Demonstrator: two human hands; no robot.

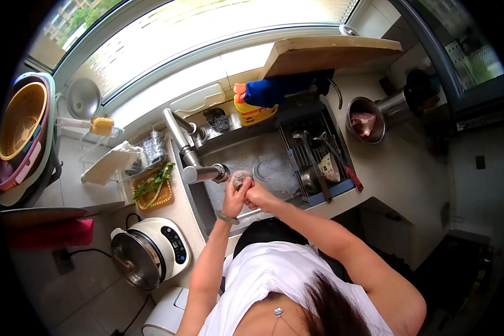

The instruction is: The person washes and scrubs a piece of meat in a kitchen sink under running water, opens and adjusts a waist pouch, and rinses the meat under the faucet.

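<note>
Over the left part of the sink point(207, 211), my two hands come together beneath the faucet point(206, 173). My left hand point(233, 197), with a bracelet at its wrist, is closed on a small greyish, rounded lump point(241, 178) whose kind I cannot make out. Against it presses my right hand point(257, 196), its fingers curled; whether it also grips the lump is hidden. Water or suds wet the basin floor around the drain.
A drying rack point(297, 148) with utensils fills the sink's right side. Raw meat lies in a steel bowl point(372, 137) on the right counter. Leafy greens sit in a yellow basket point(163, 197); below is a white cooker point(168, 238). A yellow bottle point(251, 115) stands behind.
</note>
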